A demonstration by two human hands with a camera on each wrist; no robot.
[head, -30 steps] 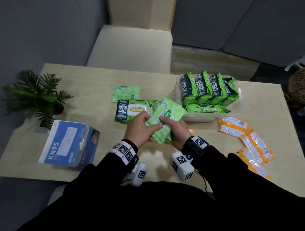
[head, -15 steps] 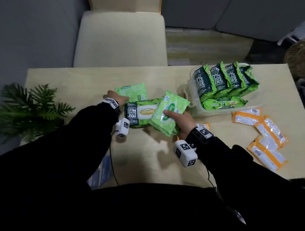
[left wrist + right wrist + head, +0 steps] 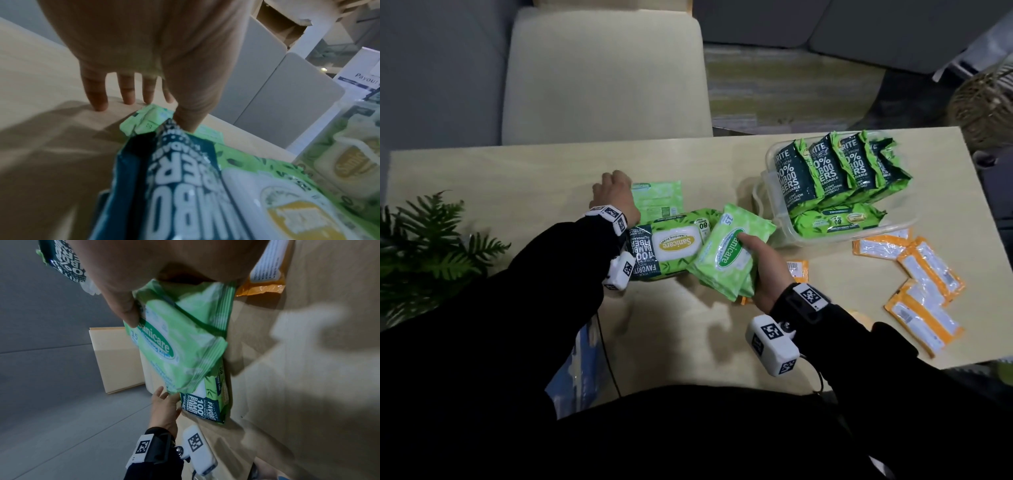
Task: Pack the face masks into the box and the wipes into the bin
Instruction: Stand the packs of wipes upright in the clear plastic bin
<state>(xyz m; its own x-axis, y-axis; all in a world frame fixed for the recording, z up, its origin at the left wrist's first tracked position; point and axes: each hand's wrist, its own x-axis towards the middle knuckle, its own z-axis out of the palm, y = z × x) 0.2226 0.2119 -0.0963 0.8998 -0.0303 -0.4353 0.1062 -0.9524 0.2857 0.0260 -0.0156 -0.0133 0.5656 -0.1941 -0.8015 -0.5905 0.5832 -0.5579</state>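
Observation:
My right hand (image 3: 751,255) grips a small stack of light green Sanicare wipe packs (image 3: 726,257), thumb on top, just above the table; the top pack (image 3: 180,337) fills the right wrist view. My left hand (image 3: 616,193) reaches to the far left edge of a flat light green wipes pack (image 3: 659,202). In the left wrist view its straight fingers (image 3: 98,100) touch the table and the thumb rests on that pack (image 3: 148,120). A large Sanicare pack (image 3: 671,246) lies between my hands. Orange mask packets (image 3: 928,270) lie at the right. The blue mask box (image 3: 575,373) is mostly hidden under my left arm.
A clear plastic bin (image 3: 765,185) at the back right holds several dark green wipe packs (image 3: 825,171). A potted fern (image 3: 424,246) stands at the left edge. A beige chair (image 3: 602,75) faces the table's far side, and a wicker basket (image 3: 983,102) sits off the right corner.
My left hand let go of the light green packs and moved up and left to the flat pack. My right hand kept hold of the stack. The head view shifted left.

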